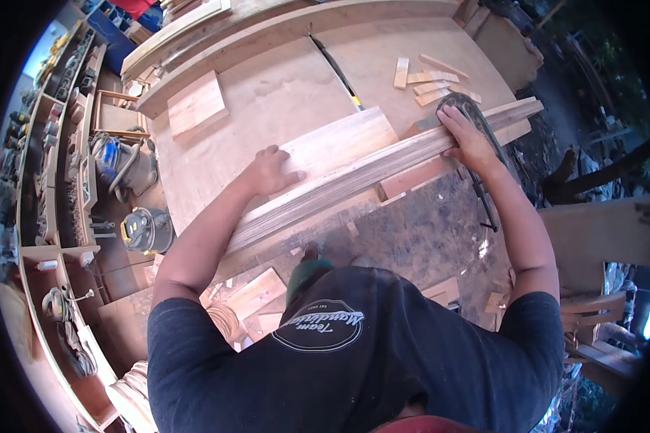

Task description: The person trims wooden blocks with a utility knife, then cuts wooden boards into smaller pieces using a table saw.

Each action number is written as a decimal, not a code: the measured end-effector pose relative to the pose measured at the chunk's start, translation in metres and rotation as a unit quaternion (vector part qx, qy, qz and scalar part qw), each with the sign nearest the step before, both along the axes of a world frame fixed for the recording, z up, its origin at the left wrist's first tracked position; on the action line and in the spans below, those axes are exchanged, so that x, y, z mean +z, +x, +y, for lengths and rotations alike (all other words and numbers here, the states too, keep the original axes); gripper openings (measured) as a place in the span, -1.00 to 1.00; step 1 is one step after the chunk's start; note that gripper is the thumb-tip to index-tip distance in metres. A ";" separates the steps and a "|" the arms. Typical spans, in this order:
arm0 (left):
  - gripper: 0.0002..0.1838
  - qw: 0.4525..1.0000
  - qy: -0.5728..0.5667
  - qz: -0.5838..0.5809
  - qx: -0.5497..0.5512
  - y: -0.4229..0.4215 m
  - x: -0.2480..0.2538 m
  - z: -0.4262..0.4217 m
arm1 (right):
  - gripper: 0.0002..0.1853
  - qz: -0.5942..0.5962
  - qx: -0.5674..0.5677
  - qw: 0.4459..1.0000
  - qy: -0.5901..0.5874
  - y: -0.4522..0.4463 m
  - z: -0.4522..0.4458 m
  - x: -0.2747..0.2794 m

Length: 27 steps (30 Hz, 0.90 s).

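A long stack of wooden strips (pixel 354 186) lies slantwise along the near side of the workbench. My right hand (pixel 473 141) wraps over its right part, with the fingers on the far side and the thumb on the near side. A dark, rounded object (pixel 464 105) sits just beyond those fingers; its kind is unclear. Against the far side of the strips rests a pale wooden board (pixel 343 143). My left hand (pixel 271 172) is closed at the board's left end, its thumb and fingers on either side of the corner.
On the workbench (pixel 267 86) lie a square wood piece (pixel 197 105) and several short offcuts (pixel 432 78). A dark strip with a yellow mark (pixel 332 65) crosses its surface. Shelves of tools (pixel 58 137) and a shop vacuum (pixel 148 229) stand at left. Scrap wood (pixel 256 294) litters the floor.
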<state>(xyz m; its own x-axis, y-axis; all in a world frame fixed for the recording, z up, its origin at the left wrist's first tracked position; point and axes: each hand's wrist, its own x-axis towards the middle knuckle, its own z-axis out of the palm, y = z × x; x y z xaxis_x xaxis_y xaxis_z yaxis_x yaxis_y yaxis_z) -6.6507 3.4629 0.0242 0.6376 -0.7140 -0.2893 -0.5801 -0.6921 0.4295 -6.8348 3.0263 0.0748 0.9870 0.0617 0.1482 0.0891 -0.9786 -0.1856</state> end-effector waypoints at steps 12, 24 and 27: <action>0.15 0.959 0.096 0.248 -0.100 -0.032 0.058 -0.008 | -0.03 0.008 -0.011 1.000 0.005 -0.003 0.005 0.004; -0.08 0.980 0.076 0.138 -0.124 -0.039 0.057 -0.014 | -0.02 0.029 -0.010 0.999 -0.024 0.007 -0.003 -0.003; -0.14 0.979 0.058 0.144 -0.133 -0.032 0.058 -0.015 | -0.02 0.013 -0.006 1.000 -0.023 0.008 -0.003 -0.004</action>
<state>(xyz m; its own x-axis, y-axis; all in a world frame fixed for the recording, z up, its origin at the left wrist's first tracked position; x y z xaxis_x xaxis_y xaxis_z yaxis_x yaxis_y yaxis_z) -6.6826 3.4479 0.0824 0.3144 -0.7948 -0.5190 -0.6125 -0.5876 0.5288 -6.8265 3.0230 0.0713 0.9913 0.0558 0.1193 0.0728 -0.9870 -0.1434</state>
